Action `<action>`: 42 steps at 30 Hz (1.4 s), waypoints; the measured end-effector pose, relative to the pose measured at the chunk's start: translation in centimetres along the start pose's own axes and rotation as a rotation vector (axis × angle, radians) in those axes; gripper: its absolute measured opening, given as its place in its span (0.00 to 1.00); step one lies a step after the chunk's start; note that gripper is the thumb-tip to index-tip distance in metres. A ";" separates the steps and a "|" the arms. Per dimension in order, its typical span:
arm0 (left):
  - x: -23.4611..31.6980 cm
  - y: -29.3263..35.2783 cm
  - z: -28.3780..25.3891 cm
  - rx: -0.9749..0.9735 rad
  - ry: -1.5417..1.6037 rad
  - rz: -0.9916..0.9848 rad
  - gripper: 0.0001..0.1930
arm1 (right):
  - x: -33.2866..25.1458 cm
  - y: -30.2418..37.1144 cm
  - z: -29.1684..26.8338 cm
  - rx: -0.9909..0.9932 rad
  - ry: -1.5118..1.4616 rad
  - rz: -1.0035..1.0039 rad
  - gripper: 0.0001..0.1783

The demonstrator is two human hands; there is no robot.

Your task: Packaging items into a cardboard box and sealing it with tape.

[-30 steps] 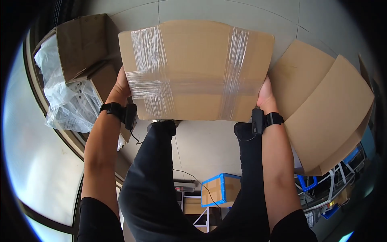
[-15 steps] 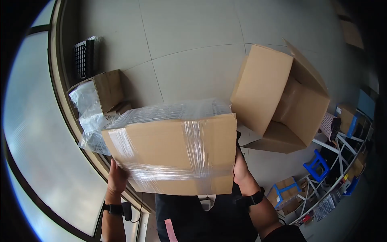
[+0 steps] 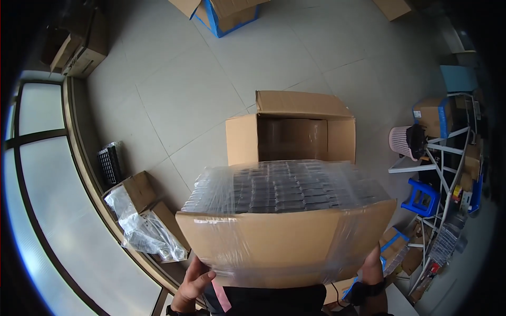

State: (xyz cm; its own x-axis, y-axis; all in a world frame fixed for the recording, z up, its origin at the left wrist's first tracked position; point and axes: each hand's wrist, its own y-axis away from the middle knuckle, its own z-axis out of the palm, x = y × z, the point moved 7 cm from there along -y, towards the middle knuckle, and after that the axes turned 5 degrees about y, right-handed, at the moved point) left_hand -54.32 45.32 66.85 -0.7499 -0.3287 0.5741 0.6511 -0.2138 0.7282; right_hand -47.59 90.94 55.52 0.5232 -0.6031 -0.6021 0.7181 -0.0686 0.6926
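- Since the earlier frame, the wrapped bundle (image 3: 284,245) has come from left of the open carton (image 3: 242,139) to straight before it, hiding its near edge.
- The left hand (image 3: 196,283) grips the bundle's lower left corner.
- The right hand (image 3: 372,267) holds its lower right edge, fingers partly hidden.
- The bundle lies between both hands.

Glossy, wrinkled plastic film (image 3: 224,184) lies over a smooth, matt cardboard panel (image 3: 287,239).
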 end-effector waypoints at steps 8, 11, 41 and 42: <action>-2.1 -23.5 9.7 -0.323 0.046 -0.068 0.36 | -14.1 -3.6 -4.1 0.391 0.109 -0.175 0.28; -1.6 -26.5 8.9 -0.227 0.044 -0.087 0.35 | -13.8 -9.9 -1.7 0.098 0.015 -0.180 0.28; -11.4 -38.2 23.1 -0.099 -1.808 0.126 0.37 | -3.4 -29.3 -8.5 0.096 1.845 -0.468 0.38; -12.1 -38.4 23.0 -0.163 -1.880 0.064 0.36 | -2.5 -29.8 -8.9 0.049 1.886 -0.413 0.38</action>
State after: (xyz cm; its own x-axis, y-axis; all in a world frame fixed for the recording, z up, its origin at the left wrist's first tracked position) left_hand -72.90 78.70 40.56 0.2109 0.9352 0.2846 0.5982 -0.3538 0.7190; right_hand -66.15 101.56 32.85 0.1192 0.9556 -0.2694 0.9141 0.0003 0.4054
